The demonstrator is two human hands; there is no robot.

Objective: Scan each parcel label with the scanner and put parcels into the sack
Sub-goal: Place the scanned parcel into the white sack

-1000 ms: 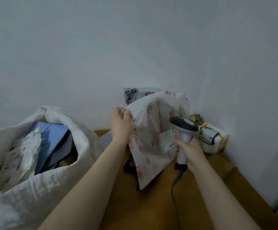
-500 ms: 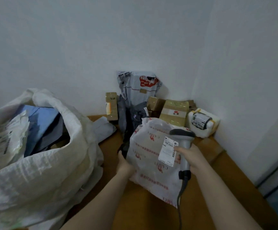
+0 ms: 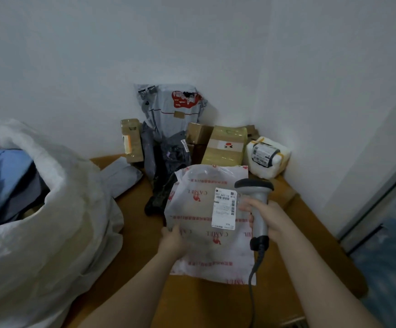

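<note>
Gripping right hand (image 3: 271, 217): fingers are curled round the handle of the scanner (image 3: 257, 192), its head beside the label (image 3: 224, 208).
Left hand (image 3: 172, 241): the white parcel (image 3: 199, 252) is gripped at its left edge, label up.
Parcel: held over the surface (image 3: 140, 233).
Sack (image 3: 62, 209): stood open at left; bare surface is left between.

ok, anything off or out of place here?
Nothing spilled or damaged. Only the dark grey mailer looks messy: crumpled, slumping off the pile by the wall, its lower end behind the white parcel held by the left hand.
</note>
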